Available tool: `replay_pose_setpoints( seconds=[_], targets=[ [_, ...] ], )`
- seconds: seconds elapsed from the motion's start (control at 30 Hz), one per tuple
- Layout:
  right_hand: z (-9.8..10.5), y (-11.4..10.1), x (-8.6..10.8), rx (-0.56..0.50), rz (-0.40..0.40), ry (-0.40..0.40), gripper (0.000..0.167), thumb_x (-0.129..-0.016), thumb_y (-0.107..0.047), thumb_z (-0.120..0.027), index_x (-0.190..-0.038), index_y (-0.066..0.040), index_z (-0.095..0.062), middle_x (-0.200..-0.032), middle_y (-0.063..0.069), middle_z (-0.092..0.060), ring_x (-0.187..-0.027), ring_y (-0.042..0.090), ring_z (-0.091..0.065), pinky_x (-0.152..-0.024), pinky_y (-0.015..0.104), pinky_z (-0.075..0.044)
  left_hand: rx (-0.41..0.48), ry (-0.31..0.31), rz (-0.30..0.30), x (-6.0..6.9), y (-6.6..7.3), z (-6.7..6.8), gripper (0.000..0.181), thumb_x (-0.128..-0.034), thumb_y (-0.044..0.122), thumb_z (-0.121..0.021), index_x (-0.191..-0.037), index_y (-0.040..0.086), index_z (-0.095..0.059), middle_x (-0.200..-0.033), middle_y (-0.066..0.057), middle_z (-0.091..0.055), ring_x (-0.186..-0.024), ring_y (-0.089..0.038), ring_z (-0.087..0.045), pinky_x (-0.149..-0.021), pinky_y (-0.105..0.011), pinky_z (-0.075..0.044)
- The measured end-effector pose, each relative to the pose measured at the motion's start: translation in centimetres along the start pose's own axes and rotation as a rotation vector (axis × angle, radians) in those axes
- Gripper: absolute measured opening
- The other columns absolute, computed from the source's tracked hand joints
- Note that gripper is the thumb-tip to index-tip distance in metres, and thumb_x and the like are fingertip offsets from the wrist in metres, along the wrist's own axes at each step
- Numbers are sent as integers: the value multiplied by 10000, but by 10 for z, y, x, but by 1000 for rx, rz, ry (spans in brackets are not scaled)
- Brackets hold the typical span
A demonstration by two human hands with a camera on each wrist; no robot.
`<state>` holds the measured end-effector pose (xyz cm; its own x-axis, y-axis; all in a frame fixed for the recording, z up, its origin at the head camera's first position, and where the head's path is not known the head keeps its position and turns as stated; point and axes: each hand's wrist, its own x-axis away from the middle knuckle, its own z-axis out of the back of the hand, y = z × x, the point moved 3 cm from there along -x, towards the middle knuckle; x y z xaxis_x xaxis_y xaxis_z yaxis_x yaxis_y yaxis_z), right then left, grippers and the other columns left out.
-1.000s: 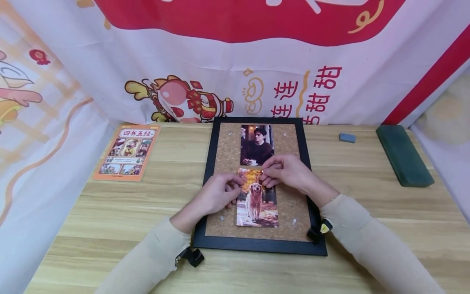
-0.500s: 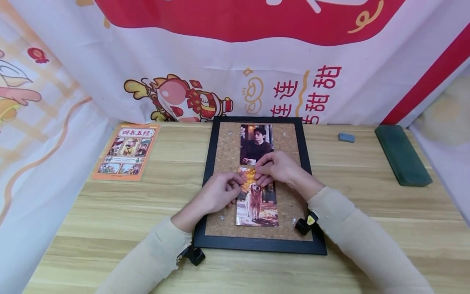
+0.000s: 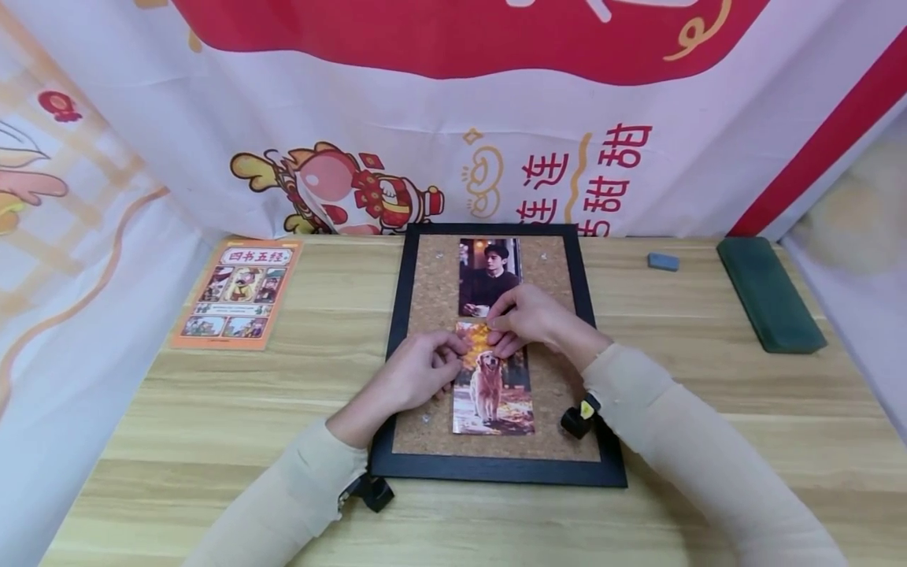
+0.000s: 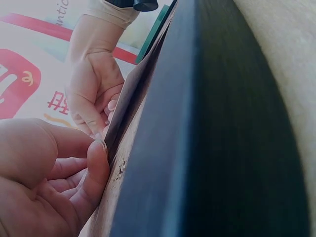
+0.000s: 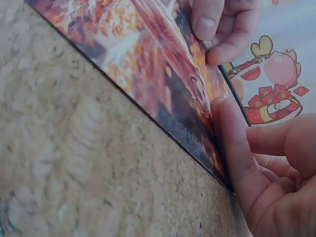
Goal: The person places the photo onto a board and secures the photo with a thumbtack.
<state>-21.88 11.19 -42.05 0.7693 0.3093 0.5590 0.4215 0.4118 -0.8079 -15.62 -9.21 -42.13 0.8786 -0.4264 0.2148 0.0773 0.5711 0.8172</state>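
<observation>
A photo of a golden dog (image 3: 489,402) lies on the cork board (image 3: 425,441), directly below a photo of a person with a cup (image 3: 485,276). My left hand (image 3: 418,370) pinches the dog photo's left edge near its upper corner. My right hand (image 3: 527,319) is at the middle of the dog photo's top edge, its fingers pinched together. Its thumb (image 5: 234,143) lies along the photo in the right wrist view. What it pinches is almost hidden; it looks like a small clear pushpin. In the left wrist view the dog photo (image 4: 131,98) shows edge-on.
Small clear pushpins (image 3: 544,256) show near the board's corners. The board has a black frame (image 3: 496,471). An orange booklet (image 3: 237,295) lies at left on the wooden table (image 3: 212,441). A blue eraser (image 3: 663,261) and dark green case (image 3: 772,295) lie at right.
My right hand has moved left along the dog photo's top edge, from its upper right corner to the middle. The photo and my left hand have stayed in place.
</observation>
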Motion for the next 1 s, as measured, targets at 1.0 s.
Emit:
replay_pose_setpoints(
  seconds=[1.0],
  targets=[
    [-2, 4, 2, 191, 50, 87, 138, -1078, -136, -664, -1101, -1, -657, -665, 99, -701, -482, 162, -665, -495, 354, -608, -3, 17, -4, 1, -2, 3, 179, -1026, 53, -681, -1192, 65, -749, -832, -46, -692, -565, -132, -642, -536, -319, -569]
  ],
)
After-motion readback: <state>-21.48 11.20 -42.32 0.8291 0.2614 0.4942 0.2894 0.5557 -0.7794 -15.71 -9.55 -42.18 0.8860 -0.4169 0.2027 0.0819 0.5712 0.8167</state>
